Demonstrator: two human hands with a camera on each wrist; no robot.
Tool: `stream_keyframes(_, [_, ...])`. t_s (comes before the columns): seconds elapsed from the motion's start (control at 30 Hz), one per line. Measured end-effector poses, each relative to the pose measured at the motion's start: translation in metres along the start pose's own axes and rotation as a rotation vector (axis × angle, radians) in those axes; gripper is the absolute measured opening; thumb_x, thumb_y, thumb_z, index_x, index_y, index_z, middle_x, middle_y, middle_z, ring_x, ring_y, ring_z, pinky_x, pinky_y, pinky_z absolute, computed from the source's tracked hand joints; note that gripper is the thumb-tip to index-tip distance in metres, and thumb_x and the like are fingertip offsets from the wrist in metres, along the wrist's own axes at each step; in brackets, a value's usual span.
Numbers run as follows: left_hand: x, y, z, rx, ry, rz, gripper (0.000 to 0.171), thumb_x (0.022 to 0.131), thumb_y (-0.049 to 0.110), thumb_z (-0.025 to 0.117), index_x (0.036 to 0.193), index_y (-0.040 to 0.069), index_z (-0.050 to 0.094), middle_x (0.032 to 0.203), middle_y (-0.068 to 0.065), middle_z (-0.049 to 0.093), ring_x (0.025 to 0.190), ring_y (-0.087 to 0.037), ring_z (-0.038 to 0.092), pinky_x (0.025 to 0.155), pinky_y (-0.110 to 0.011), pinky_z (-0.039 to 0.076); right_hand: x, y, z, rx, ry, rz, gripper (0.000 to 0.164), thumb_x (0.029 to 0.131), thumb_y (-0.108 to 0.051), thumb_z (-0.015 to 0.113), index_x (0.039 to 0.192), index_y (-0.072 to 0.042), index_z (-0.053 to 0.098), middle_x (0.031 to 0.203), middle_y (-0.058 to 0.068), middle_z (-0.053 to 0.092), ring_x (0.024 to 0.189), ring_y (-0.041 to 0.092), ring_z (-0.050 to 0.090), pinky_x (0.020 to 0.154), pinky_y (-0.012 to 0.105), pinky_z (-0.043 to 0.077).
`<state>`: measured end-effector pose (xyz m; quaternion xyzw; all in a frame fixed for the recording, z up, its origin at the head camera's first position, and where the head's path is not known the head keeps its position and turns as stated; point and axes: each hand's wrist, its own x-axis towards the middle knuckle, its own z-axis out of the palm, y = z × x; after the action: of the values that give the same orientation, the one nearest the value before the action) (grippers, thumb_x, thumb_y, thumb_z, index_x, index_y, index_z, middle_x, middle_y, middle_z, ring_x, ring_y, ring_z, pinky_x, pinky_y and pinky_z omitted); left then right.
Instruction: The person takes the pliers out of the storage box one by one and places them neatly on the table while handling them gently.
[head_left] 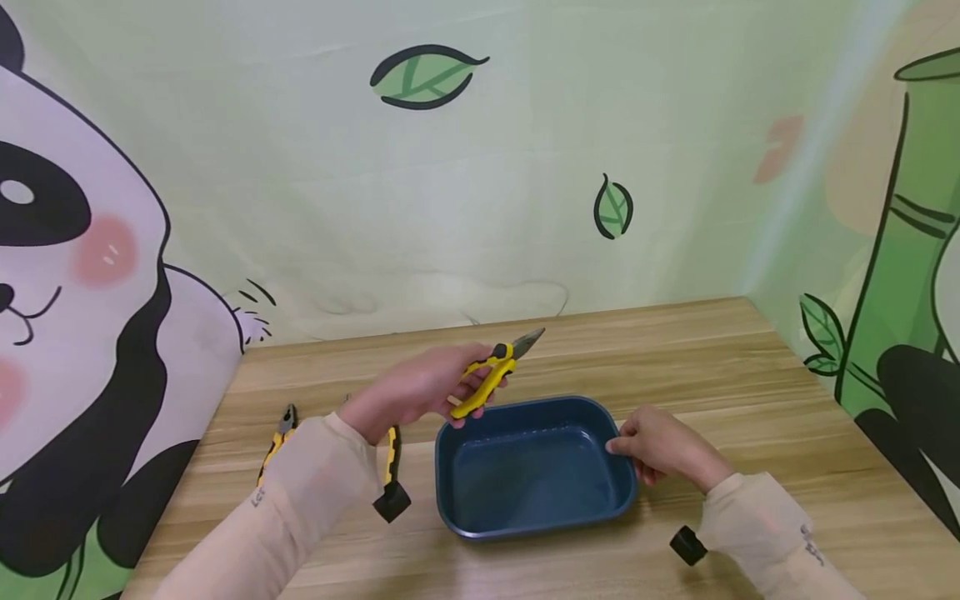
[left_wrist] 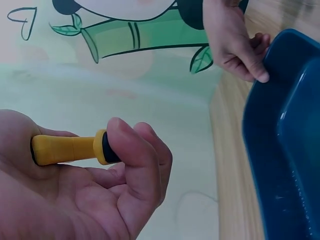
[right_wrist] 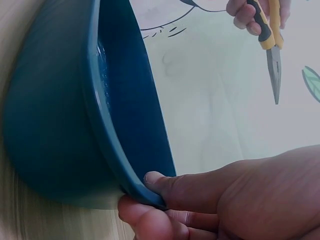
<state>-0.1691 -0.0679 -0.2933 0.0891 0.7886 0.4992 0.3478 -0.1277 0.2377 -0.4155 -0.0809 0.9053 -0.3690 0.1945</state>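
Needle-nose pliers point(head_left: 487, 387) with yellow and black handles are in my left hand point(head_left: 431, 383), raised over the back left rim of a blue rectangular basin point(head_left: 536, 532). The fingers curl round the handles, and the grey tips point up and to the right. In the left wrist view one yellow handle point(left_wrist: 70, 150) crosses the palm. My right hand point(head_left: 671, 446) pinches the basin's right rim, thumb inside and fingers outside, as the right wrist view shows. Inside, the basin has nothing in it.
On the wooden table point(head_left: 675, 350), left of the basin, lie pliers point(head_left: 287, 421) partly covered by my left sleeve. Another yellow and black handle point(head_left: 393, 454) shows beside that forearm, its rest hidden. A printed panda backdrop point(head_left: 495, 208) rises behind the table.
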Motion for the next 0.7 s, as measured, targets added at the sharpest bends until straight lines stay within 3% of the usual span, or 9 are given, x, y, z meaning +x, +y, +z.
stream_keyframes(0.27, [-0.011,0.007,-0.013,0.009,0.021,0.032,0.055,0.11,0.046,0.034,0.116,0.001,0.064,0.092,-0.009,0.059,0.079,-0.022,0.058,0.063,-0.032,0.045,0.001,0.0,0.0,-0.006,0.0,0.0,0.037,0.101,-0.014,0.066,0.065,-0.006,0.06,0.049,0.0,0.055,0.043,0.011,0.053,0.046,0.024,0.039])
stream_keyframes(0.7, [-0.031,0.015,-0.028,0.057,0.146,0.05,0.056,0.112,0.043,0.03,0.125,-0.001,0.062,0.104,-0.012,0.059,0.084,-0.025,0.059,0.068,-0.034,0.05,0.001,0.001,0.0,0.001,-0.005,0.001,0.037,0.101,-0.014,0.066,0.066,-0.006,0.06,0.049,0.0,0.055,0.043,0.011,0.052,0.046,0.024,0.039])
